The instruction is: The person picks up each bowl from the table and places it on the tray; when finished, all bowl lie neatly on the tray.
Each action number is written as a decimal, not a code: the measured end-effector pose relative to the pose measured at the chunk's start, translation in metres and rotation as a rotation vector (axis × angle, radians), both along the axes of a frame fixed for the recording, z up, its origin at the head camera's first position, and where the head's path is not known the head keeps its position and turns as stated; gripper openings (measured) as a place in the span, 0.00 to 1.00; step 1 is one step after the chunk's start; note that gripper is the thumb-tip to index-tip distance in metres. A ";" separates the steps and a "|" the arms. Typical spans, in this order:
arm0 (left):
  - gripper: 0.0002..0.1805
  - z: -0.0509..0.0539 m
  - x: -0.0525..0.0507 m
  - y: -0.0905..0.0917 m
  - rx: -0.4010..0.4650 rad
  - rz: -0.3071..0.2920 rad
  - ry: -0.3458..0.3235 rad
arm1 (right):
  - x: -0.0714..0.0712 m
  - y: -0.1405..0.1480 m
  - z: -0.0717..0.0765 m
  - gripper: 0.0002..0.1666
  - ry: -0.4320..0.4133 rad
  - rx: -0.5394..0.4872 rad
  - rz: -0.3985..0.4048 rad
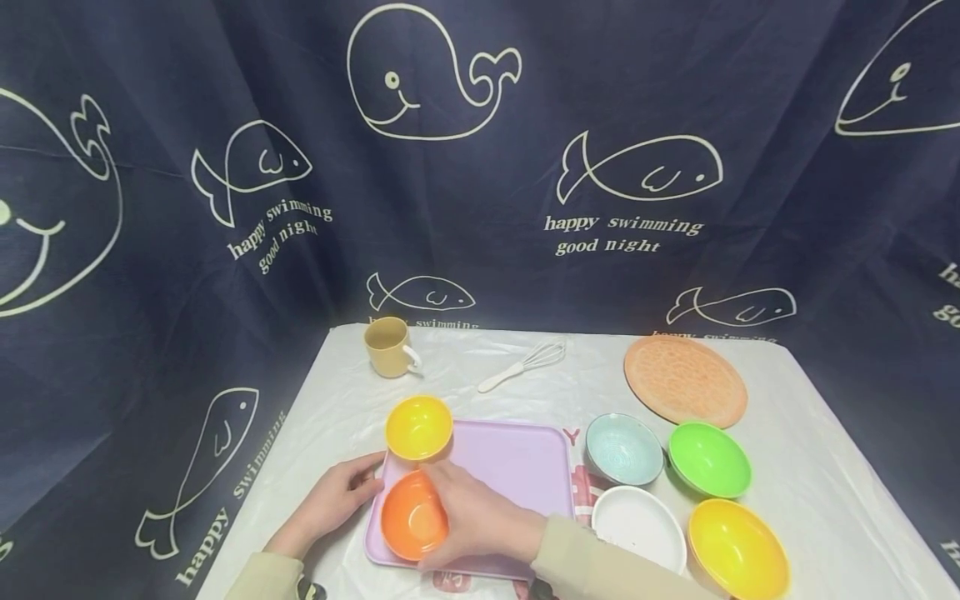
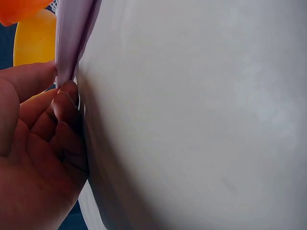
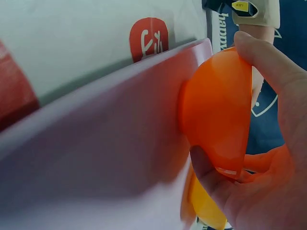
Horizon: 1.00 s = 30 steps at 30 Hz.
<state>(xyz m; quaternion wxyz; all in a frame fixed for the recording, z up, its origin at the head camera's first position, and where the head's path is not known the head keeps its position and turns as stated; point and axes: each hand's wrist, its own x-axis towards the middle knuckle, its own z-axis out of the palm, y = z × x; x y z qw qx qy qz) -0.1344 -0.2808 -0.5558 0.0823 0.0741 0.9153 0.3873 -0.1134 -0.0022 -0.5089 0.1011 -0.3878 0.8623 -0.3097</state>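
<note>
My right hand (image 1: 476,517) (image 3: 273,96) grips the orange bowl (image 1: 412,521) (image 3: 218,108) by its rim, thumb on one side and fingers on the other. The bowl stands upright at the left front of the lilac tray (image 1: 517,467) (image 3: 120,134). Behind it, a yellow bowl (image 1: 418,427) (image 3: 206,203) sits at the tray's back left corner. At the tray's left edge is my left hand (image 1: 333,500) (image 2: 38,148), its fingertips touching the rim (image 2: 72,33) and the other fingers loosely bent. Nothing shows clasped in it.
A tan mug (image 1: 387,348) and a whisk (image 1: 525,365) lie behind the tray. To its right are a light blue bowl (image 1: 624,450), a green bowl (image 1: 708,458), a white bowl (image 1: 637,529), another yellow bowl (image 1: 738,548) and an orange-brown round board (image 1: 684,379).
</note>
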 end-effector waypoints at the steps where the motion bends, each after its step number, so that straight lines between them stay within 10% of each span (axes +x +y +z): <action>1: 0.28 0.000 0.000 0.000 -0.002 0.000 -0.001 | 0.000 -0.001 0.000 0.73 0.001 -0.002 -0.002; 30: 0.27 0.005 -0.003 0.000 0.059 0.005 -0.087 | 0.006 -0.033 -0.002 0.73 0.069 0.025 0.085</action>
